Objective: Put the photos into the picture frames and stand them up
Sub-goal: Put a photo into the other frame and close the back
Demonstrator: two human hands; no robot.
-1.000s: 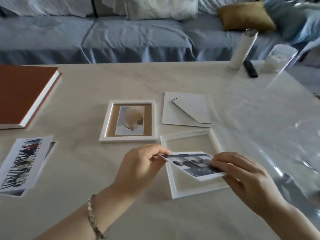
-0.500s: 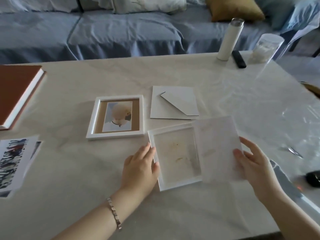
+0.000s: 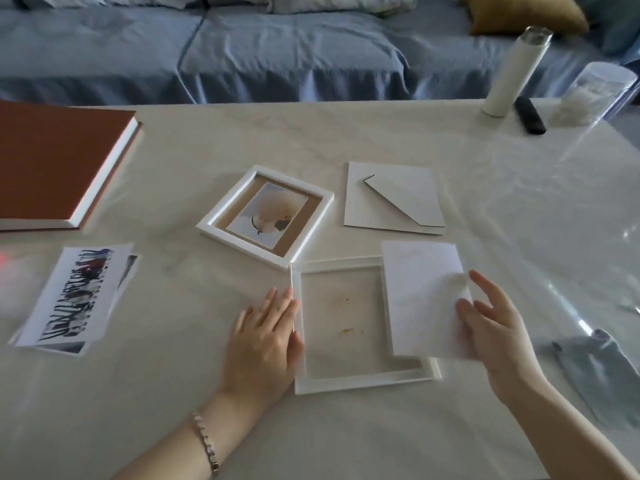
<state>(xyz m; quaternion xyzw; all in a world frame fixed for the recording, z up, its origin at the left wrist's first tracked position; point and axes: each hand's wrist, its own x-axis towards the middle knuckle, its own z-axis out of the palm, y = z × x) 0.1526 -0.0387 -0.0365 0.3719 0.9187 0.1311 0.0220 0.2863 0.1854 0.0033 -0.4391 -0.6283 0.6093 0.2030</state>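
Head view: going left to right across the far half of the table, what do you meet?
Brown book → white frame holding a photo → backing board → white bottle → clear container.

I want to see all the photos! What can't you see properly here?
Head view:
- White sheet in the right hand: only its blank side shows.
- Lower photo in the left pile: covered by the top photo.
- Orange book: cut off by the left edge.
- Grey thing, near right: too blurred to name.
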